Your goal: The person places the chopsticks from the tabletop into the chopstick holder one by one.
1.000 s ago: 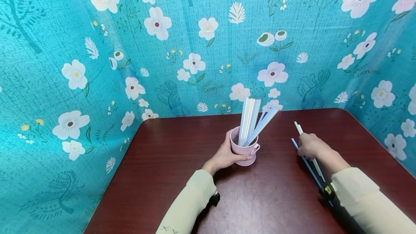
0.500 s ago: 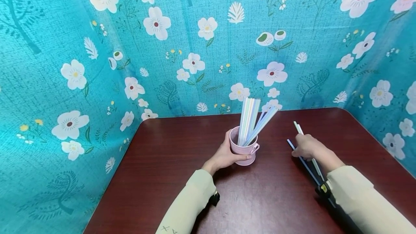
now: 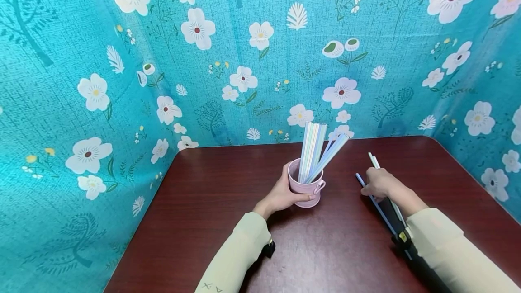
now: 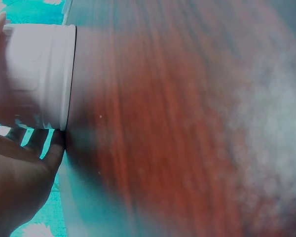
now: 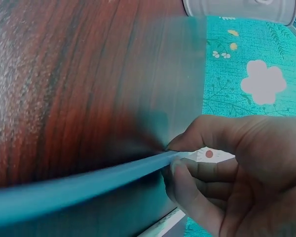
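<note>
A small pink bucket (image 3: 305, 187) stands upright on the table, with a bunch of pale pastel straws (image 3: 312, 153) in it, some leaning right. My left hand (image 3: 282, 194) grips its side, thumb across the front; in the left wrist view the fingers lie along the bucket wall (image 4: 34, 74). To the right, my right hand (image 3: 381, 184) pinches a blue straw (image 3: 381, 213) between thumb and fingertips, clearest in the right wrist view, where the straw (image 5: 89, 190) runs out to the left. Beneath that hand lie pale green and white straws (image 3: 374, 161), partly hidden by it.
The dark red-brown wooden table (image 3: 220, 180) has a back edge against a turquoise flowered cloth (image 3: 244, 58), which also hangs along both sides. Black wrist devices (image 3: 402, 238) sit under the cuffs. The bucket's small handle lug (image 3: 320, 186) points right.
My right hand has shifted a little left, taking the blue straw with it and away from the pale straws. The left hand and bucket hold their place.
</note>
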### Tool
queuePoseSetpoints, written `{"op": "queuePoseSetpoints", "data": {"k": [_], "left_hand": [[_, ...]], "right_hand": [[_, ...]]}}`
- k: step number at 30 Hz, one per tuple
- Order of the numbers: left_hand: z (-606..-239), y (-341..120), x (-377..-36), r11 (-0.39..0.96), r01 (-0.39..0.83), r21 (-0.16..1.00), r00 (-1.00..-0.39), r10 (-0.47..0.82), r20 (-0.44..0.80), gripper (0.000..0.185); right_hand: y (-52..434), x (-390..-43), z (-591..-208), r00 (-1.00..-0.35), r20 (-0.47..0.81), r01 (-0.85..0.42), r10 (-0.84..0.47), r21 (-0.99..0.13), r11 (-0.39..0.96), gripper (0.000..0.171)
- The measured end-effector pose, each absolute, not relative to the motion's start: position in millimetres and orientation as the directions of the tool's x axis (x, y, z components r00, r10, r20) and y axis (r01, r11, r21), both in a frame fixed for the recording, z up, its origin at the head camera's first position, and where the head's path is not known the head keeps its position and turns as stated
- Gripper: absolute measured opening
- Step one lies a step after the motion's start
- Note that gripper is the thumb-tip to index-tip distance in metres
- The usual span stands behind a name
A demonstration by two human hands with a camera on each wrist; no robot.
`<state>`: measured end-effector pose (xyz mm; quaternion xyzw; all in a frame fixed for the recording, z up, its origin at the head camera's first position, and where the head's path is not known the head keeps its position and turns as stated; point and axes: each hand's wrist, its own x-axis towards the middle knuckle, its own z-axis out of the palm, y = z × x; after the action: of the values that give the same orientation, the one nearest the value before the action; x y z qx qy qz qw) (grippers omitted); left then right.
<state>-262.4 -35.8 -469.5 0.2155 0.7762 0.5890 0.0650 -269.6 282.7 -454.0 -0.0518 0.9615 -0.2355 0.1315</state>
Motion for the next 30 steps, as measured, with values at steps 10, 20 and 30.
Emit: {"op": "queuePoseSetpoints", "data": {"k": [10,20,30], "left_hand": [[-467,-36,-260,0.206,0.245,0.947,-0.899,0.415,0.142,0.106],[-471,-37,-264,0.211,0.257,0.943,-0.897,0.415,0.151,0.104],[-498,-37,-282,0.229,0.26,0.938,-0.895,0.422,0.145,0.112]], "right_hand": [[280,-270,-445,-0.969,-0.162,-0.083,-0.186,-0.497,0.864,0.016],[281,-276,-423,-0.991,0.06,-0.132,-0.119,-0.533,0.836,0.013],[283,-268,-386,-0.94,0.34,-0.209,0.014,-0.61,0.764,0.023]]}}
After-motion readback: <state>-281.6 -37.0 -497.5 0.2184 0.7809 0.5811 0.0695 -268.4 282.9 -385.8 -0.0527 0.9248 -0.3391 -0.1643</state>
